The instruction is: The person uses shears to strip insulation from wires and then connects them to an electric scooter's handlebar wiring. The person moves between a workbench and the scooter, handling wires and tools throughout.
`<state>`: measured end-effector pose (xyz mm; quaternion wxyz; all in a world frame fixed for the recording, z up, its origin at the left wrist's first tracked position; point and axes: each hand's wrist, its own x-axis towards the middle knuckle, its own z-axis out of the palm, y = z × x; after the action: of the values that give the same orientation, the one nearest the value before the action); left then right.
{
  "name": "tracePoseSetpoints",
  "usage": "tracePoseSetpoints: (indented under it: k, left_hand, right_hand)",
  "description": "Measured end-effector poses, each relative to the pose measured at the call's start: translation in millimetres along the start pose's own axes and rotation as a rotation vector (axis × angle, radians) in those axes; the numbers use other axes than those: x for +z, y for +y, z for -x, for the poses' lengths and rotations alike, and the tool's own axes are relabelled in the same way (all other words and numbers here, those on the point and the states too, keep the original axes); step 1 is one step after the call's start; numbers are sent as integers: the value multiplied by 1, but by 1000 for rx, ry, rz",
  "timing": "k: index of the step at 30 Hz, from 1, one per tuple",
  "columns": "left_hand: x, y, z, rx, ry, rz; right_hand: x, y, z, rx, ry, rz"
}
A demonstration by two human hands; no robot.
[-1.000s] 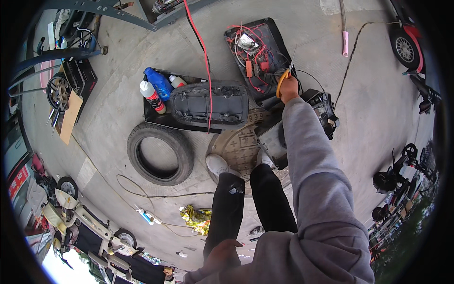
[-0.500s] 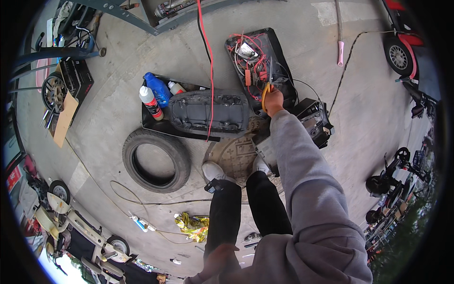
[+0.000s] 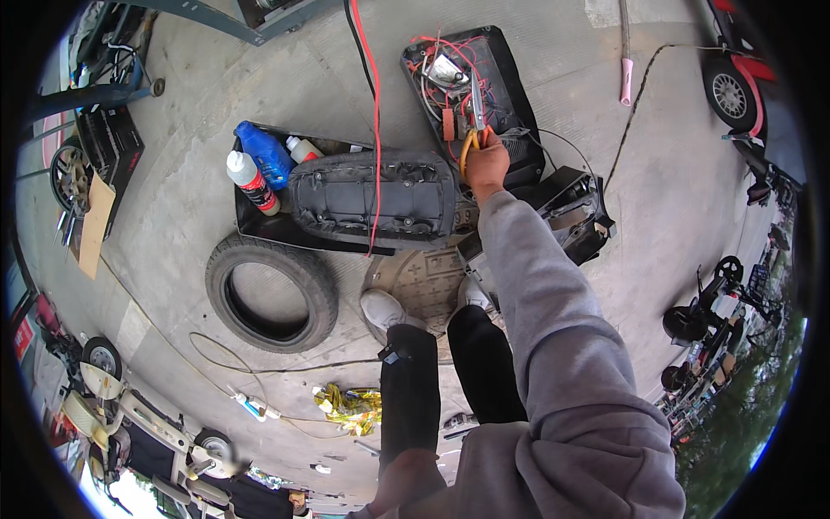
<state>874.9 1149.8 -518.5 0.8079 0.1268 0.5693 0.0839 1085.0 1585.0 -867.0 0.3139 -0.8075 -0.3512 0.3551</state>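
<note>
My right hand [image 3: 488, 166] reaches forward and grips the yellow-orange handles of a pair of scissors [image 3: 476, 108]. Their long silver blades point away from me over a black tray [image 3: 516, 82]. Inside that tray lie tangled red wires [image 3: 474, 54], a silver metal part [image 3: 447, 73] and an orange-red block [image 3: 448, 124]. At the lower edge, my left hand [image 3: 411, 480] is by my left leg, blurred, and its fingers cannot be made out. A black boxy part [image 3: 575, 216] stands beside my right forearm.
Left of the tray, a black bin holds a dark seat-shaped part [image 3: 372, 199], a blue bottle [image 3: 265, 154] and a white-capped bottle [image 3: 252, 183]. A tyre [image 3: 272, 294] lies nearer. A red cable [image 3: 375, 112] hangs across. Scooters [image 3: 147, 424] stand at lower left.
The view has shifted slightly, so the floor things appear farther left. My right hand keeps hold of the scissors over the tray, with the blades now showing more fully.
</note>
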Motion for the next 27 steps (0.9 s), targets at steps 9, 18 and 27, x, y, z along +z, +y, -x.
tracePoseSetpoints:
  k: [9, 18, 27]
  left_hand:
    - [37, 178, 52, 50, 139, 456]
    - [63, 301, 189, 473, 297, 407]
    - [89, 308, 335, 796, 285, 226]
  right_hand:
    - [-198, -198, 116, 446, -511, -835]
    - [-320, -429, 299, 526, -953, -653]
    - [-377, -537, 409, 61, -1282, -395]
